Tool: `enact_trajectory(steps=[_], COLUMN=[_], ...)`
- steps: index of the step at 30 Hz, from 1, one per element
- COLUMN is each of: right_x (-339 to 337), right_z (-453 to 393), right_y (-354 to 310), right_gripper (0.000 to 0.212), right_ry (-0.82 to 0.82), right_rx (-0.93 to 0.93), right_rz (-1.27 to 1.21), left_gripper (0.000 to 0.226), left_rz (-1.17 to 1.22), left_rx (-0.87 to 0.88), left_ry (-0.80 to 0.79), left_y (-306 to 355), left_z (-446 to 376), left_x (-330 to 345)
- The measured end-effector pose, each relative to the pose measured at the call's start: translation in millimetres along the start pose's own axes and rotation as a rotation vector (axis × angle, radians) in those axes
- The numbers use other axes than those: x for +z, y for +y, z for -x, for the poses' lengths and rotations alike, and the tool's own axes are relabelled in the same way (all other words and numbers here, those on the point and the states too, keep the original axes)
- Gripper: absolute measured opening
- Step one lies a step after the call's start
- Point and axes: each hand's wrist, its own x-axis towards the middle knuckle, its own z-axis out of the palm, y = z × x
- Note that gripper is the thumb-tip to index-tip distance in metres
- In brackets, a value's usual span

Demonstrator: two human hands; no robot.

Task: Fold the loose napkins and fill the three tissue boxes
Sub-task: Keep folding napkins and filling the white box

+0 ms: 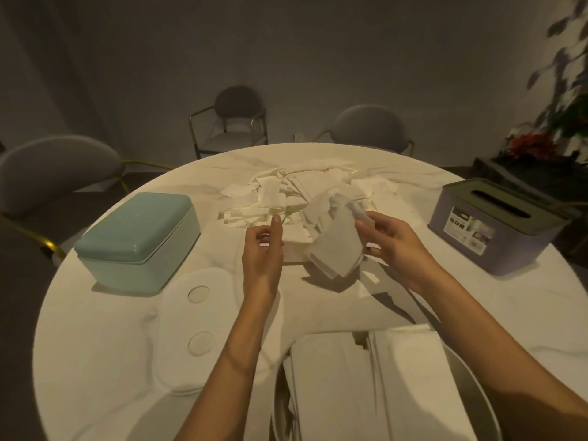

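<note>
Our right hand [389,237] pinches a napkin [337,246] that hangs long-ways down; our left hand [262,249] waits just beside it, fingers loose, holding nothing.

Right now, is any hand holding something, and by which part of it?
The right hand pinches a napkin by its upper right corner, so it hangs over the table. The left hand is open and holds nothing.
</note>
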Motion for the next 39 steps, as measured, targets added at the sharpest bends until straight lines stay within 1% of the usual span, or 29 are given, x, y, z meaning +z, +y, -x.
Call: enact_trajectory(steps=[1,3,4,6,8,9,10,12,14,17,20,22,25,28,29,30,31,32,33,34,35,37,39], right_x=[-3,-7,-8,-9,-8,-7,-5,0,5,6,2,-1,-4,-12,-14,-16,-16,-16,-14,-12,-10,-7,-5], right_z=[2,7,8,11,11,11,9,6,4,3,2,1,4,3,3,4,4,5,6,8,9,11,13], right_y=[-4,-13,-16,-19,-15,-11,-7,2,8,11,9,7,3,1,-1,-4,-6,-9,-12,-15,-18,-18,-20], right_gripper=[0.028,0.031,0.032,0.034,0.035,0.033,0.03,0.022,0.015,0.011,0.011,0.013,0.015,0.029,0.031,0.031,0.032,0.033,0.034,0.037,0.04,0.039,0.033], right_ry=[-0.021,-0.044,-0.055,-0.091,-0.13,-0.139,-0.138,-0.114,-0.085,-0.045,0.018,0.038,0.059,0.119,0.133,0.134,0.12,0.095,0.061,0.022,-0.011,-0.053,-0.085], right_rx=[0.009,0.031,0.039,0.048,0.052,0.058,0.07,0.1,0.122,0.091,0.046,0.041,0.062,0.018,0.004,-0.009,-0.015,-0.016,-0.012,-0.003,0.013,0.037,0.049], right_rz=[-0.033,-0.128,-0.18,-0.254,-0.244,-0.212,-0.167,-0.069,0.013,0.084,0.114,0.128,0.111,0.071,0.039,0.005,-0.03,-0.067,-0.106,-0.149,-0.185,-0.223,-0.236], left_gripper=[0.056,0.056,0.06,0.074,0.083,0.085,0.086,0.078,0.071,0.059,0.035,0.027,0.036,0.047,0.047,0.039,0.027,0.019,0.02,0.021,0.022,0.027,0.024], left_rz=[-0.001,0.099,0.149,0.154,0.189,0.252,0.314,0.374,0.297,0.203,0.268,0.306,0.303,0.259,0.213,0.165,0.105,0.032,-0.06,-0.111,-0.154,-0.178,-0.044], left_rx=[0.008,-0.078,-0.139,-0.205,-0.238,-0.28,-0.337,-0.409,-0.397,-0.438,-0.366,-0.327,-0.301,-0.26,-0.237,-0.187,-0.106,0.024,0.187,0.314,0.389,0.402,0.195], left_ry=[-0.01,-0.101,-0.161,-0.255,-0.34,-0.384,-0.424,-0.492,-0.449,-0.31,-0.196,-0.164,-0.113,-0.066,-0.061,-0.058,-0.064,-0.068,-0.068,-0.078,-0.064,-0.075,-0.106], left_y=[3,12,16,20,23,25,26,25,14,11,12,13,5,3,3,5,6,7,6,7,5,6,17], left_z=[1,5,7,13,20,25,30,39,39,39,33,29,19,15,13,13,14,18,19,23,23,22,25], left_x=[2,6,8,14,20,23,25,28,28,26,25,24,19,16,14,13,13,14,15,16,16,18,18])
